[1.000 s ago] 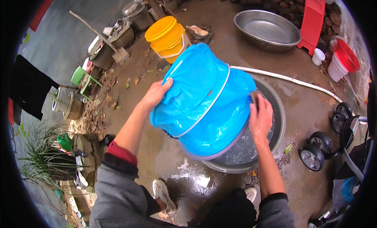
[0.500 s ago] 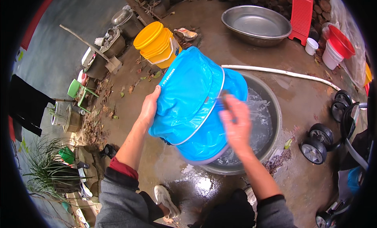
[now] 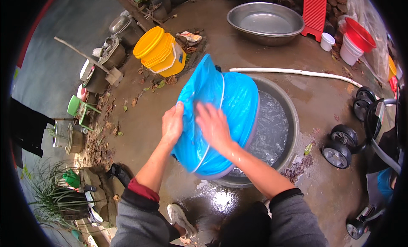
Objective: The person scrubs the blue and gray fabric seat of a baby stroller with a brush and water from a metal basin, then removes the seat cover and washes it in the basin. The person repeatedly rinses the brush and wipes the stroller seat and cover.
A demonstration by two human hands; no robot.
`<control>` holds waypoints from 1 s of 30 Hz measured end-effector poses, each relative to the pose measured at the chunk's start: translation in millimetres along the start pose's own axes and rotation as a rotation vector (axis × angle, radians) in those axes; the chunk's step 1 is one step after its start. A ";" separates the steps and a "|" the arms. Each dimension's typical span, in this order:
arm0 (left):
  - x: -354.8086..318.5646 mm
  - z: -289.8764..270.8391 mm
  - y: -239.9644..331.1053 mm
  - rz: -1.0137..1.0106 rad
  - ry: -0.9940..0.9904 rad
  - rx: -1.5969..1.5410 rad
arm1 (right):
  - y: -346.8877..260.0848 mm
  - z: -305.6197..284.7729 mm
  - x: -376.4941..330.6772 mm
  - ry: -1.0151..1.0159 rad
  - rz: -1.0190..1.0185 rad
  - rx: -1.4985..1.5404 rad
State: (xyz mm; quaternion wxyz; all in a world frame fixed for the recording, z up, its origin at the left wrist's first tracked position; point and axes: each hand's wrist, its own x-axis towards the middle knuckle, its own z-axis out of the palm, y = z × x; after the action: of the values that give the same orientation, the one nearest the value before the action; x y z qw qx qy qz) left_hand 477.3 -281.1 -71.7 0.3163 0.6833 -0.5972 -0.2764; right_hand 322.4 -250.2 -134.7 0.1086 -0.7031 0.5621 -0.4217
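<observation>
A blue plastic collapsible bucket [image 3: 239,103], with a pale ring seam, is held tilted over the left part of a round grey tub [image 3: 294,134] of water. My left hand [image 3: 172,123] is closed on its left edge. My right hand [image 3: 213,127] lies over the bucket's folded side, its fingers blurred but apart and stretched out, reaching toward my left hand. Whether anything small is under the right fingertips is hidden by the blur. The bucket's wet surface is creased beside both hands and covers the tub's left part.
A white hose [image 3: 297,71] runs behind the tub. Beyond it stand a wide metal basin [image 3: 265,24] and, to the left, stacked yellow buckets [image 3: 163,51]. Black wheels [image 3: 338,147] are at the right. A shovel [image 3: 91,60] leans at the far left.
My right hand has moved left across the blue bucket, closer to my left hand. The bucket's upper part has folded into a peak. The whole view has shifted slightly.
</observation>
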 end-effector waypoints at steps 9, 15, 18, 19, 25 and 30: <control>-30.1 7.7 -11.7 -0.023 -0.054 0.212 | 173.2 -124.0 -32.2 0.004 0.075 -0.324; -75.0 33.0 5.7 0.164 -0.006 0.382 | 203.8 -29.5 -128.2 0.166 1.097 -0.110; -118.0 67.4 15.2 0.277 -0.003 0.621 | 199.2 4.2 -132.1 0.241 1.436 1.323; -130.1 82.0 15.5 0.280 -0.055 0.649 | 190.2 8.5 -127.4 0.228 1.290 1.526; -136.0 131.1 -10.2 0.333 0.080 0.712 | 105.1 -7.5 -74.3 0.122 0.980 1.562; -60.6 33.2 2.5 0.064 -0.043 0.641 | 73.8 -29.7 -59.5 -0.020 0.697 1.381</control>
State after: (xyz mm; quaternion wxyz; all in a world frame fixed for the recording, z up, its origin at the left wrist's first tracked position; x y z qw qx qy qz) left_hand 442.5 -224.6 -91.4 0.0812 0.7229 -0.6817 -0.0785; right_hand 248.8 -213.6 -190.6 0.6540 -0.2622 0.3593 -0.6118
